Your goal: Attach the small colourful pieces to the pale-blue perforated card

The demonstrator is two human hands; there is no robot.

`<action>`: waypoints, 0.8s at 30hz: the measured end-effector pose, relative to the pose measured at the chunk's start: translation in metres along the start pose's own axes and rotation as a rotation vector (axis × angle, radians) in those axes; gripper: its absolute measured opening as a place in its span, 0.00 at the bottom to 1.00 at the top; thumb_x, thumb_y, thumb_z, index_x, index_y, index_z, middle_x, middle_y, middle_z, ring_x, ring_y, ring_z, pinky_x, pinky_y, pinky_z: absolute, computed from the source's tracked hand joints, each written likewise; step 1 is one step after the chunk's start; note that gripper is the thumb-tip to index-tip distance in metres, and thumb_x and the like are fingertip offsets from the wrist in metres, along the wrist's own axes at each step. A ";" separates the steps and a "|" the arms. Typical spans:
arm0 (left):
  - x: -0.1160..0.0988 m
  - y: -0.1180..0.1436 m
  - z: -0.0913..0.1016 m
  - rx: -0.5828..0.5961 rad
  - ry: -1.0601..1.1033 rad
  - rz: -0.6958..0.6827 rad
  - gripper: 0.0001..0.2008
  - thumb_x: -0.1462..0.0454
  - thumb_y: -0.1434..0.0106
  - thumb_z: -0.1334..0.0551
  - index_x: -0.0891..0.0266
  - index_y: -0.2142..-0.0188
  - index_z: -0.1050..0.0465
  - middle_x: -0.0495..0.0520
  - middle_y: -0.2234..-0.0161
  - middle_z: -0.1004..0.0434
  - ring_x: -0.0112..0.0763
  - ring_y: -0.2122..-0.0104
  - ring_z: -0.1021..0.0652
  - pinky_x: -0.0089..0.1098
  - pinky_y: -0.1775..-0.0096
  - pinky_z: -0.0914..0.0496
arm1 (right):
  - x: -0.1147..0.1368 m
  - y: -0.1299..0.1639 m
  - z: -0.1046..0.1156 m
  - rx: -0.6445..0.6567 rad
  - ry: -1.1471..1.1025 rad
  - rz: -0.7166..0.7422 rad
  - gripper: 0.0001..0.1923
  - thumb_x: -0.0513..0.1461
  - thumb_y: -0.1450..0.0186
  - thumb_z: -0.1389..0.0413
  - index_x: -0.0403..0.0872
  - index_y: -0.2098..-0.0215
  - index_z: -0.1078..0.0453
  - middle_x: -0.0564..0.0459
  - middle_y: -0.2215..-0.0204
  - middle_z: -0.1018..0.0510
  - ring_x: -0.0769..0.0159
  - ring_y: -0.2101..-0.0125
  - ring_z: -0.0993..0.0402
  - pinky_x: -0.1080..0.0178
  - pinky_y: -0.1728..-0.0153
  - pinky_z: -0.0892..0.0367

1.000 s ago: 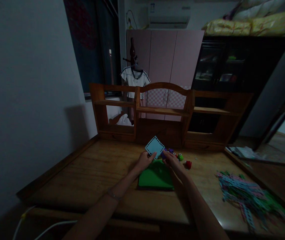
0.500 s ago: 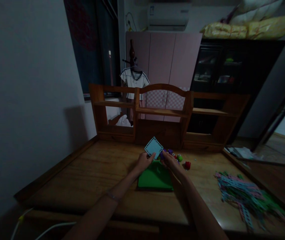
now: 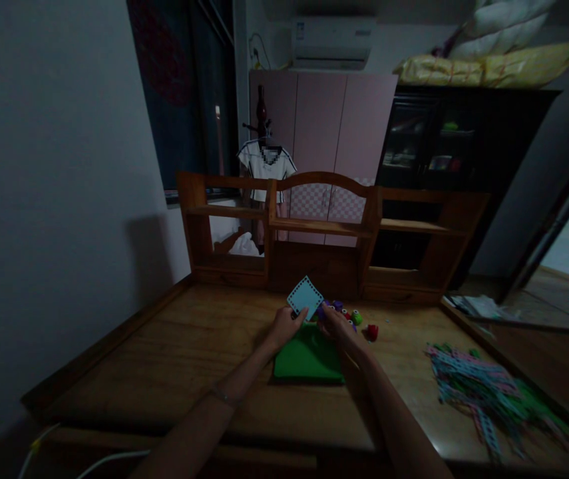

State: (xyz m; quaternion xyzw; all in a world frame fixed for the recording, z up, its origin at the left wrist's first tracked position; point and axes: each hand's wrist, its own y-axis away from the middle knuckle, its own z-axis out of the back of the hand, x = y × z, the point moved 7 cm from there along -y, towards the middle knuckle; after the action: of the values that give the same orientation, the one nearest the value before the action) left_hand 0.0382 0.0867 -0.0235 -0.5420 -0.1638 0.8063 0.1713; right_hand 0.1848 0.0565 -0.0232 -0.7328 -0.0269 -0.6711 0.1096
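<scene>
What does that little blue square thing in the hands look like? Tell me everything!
The blue square is a thin, flat, pale blue plate, probably plastic, with a row of tiny holes along its edges. It stands tilted on one corner like a diamond, above the green board. The left hand pinches its lower corner.

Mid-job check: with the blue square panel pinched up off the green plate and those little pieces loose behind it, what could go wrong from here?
1. The left hand pinches the light blue square panel only at a lower corner, so it may twist or slip.
2. The right hand works right beside the small coloured connectors; a nudge could scatter them across the wooden desk.
3. The room is dim, so the panel's edge holes are hard to see and may be misaligned.
</scene>
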 end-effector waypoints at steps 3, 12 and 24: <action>0.001 0.000 -0.001 0.003 -0.011 -0.018 0.22 0.50 0.44 0.44 0.70 0.78 0.28 0.54 0.80 0.29 0.27 0.79 0.31 0.25 0.75 0.39 | -0.004 -0.001 0.001 -0.003 0.026 -0.024 0.22 0.59 0.44 0.49 0.48 0.74 0.35 0.56 0.85 0.38 0.73 0.86 0.49 0.66 0.83 0.55; 0.001 0.001 -0.005 0.037 0.043 0.030 0.21 0.51 0.47 0.42 0.70 0.77 0.27 0.53 0.81 0.29 0.28 0.77 0.31 0.25 0.75 0.39 | -0.007 -0.002 0.002 -0.027 0.001 -0.017 0.21 0.57 0.45 0.47 0.48 0.75 0.36 0.58 0.85 0.38 0.72 0.85 0.46 0.67 0.83 0.52; -0.008 0.004 -0.012 0.149 -0.009 -0.044 0.17 0.55 0.42 0.45 0.67 0.70 0.26 0.54 0.74 0.25 0.30 0.71 0.27 0.27 0.67 0.34 | 0.000 0.002 0.003 0.021 0.211 0.084 0.17 0.51 0.48 0.40 0.47 0.72 0.33 0.58 0.79 0.32 0.72 0.81 0.40 0.68 0.81 0.48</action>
State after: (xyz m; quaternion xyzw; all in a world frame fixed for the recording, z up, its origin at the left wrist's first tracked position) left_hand 0.0519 0.0804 -0.0235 -0.5204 -0.1159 0.8146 0.2284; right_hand 0.1880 0.0548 -0.0233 -0.6575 0.0086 -0.7388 0.1475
